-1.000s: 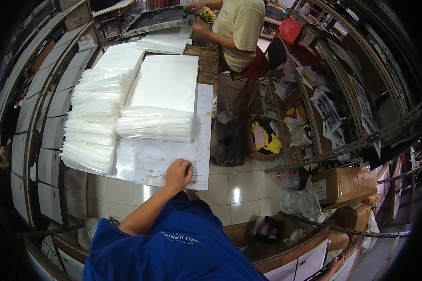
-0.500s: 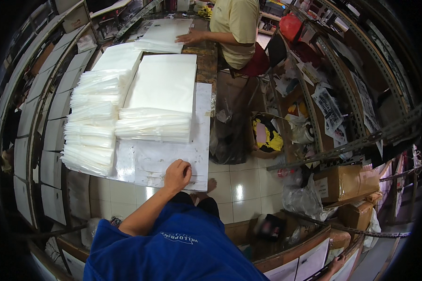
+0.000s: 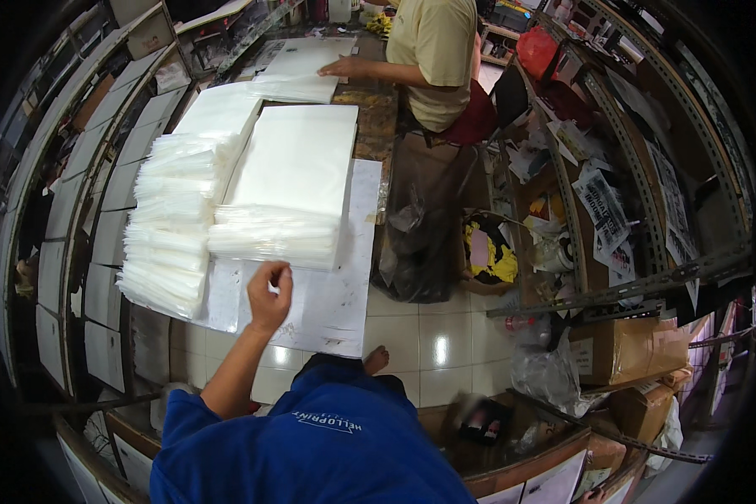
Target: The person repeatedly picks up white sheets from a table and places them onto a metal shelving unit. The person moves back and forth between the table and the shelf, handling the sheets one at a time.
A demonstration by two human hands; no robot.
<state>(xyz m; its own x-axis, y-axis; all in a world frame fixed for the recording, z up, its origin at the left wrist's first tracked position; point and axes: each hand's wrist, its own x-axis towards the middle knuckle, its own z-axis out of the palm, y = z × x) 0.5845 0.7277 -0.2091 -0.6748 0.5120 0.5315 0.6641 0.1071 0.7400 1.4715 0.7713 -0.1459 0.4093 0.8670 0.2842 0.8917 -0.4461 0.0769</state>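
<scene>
My left hand (image 3: 270,296) is over the white sheet covering the table's front end (image 3: 328,315), its fingers curled in and nothing visible in them. Just beyond its fingertips lies the near edge of a stack of clear plastic sleeves (image 3: 270,233). White flat sheets or bags (image 3: 298,155) are piled behind that edge. More bundled plastic sleeves (image 3: 170,223) fan out along the left side. Of my right hand (image 3: 595,496) only a sliver shows at the bottom edge, near a rack, and its fingers are hidden.
Across the table a co-worker's hand (image 3: 344,65) rests on another white pile (image 3: 298,59). Metal shelving (image 3: 563,227) with papers stands at right, near a box of yellow and black cloth (image 3: 489,252). Cardboard boxes (image 3: 622,349) and a clear plastic bag (image 3: 542,357) are at lower right.
My left hand has moved left and forward, closer to the sleeve stack. My right hand has slipped almost out of the picture at the lower right. The view has shifted slightly.
</scene>
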